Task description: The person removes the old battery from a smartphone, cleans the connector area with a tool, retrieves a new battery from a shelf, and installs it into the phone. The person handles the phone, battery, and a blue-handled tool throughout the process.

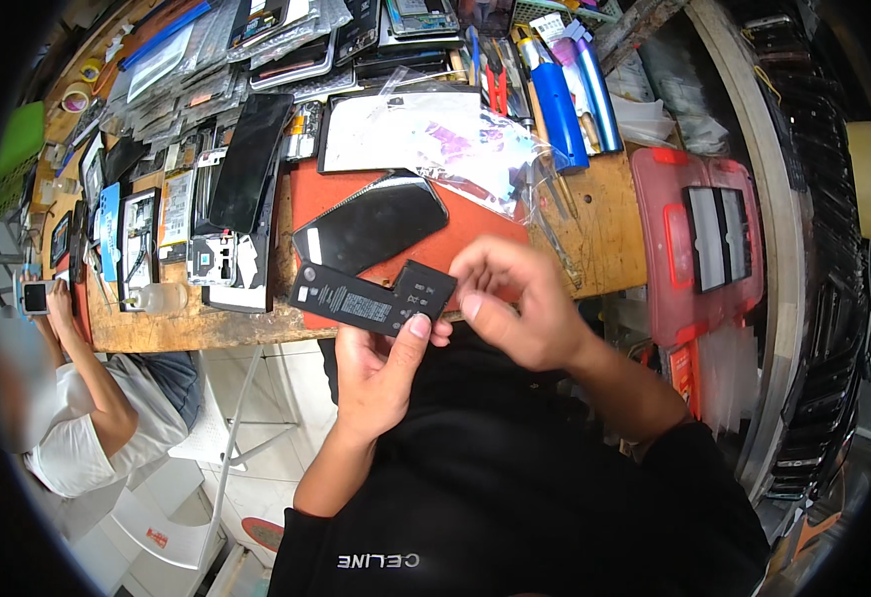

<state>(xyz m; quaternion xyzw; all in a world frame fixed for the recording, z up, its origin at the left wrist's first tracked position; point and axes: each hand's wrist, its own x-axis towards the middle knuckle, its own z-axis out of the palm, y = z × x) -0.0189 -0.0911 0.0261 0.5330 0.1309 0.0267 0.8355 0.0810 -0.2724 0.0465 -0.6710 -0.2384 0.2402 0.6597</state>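
A flat black L-shaped phone battery (381, 298) with pale printing lies face up in my left hand (381, 383). My left thumb presses on its lower edge, with the other fingers behind it. At the battery's right end is my right hand (525, 308), its thumb and forefinger curled together as in a pinch. Whatever may be between those fingertips is too small to make out. Just beyond the battery, a dark-screened phone (371, 221) rests slantwise on the red mat (495, 239).
White sheet and clear plastic film (405, 129) lie behind the phone. Phone parts (172, 219) crowd the left; a blue cylinder (558, 114) and tools stand back right. A red plastic case (654, 249) is at right. Another person (107, 408) sits at left, holding a small device.
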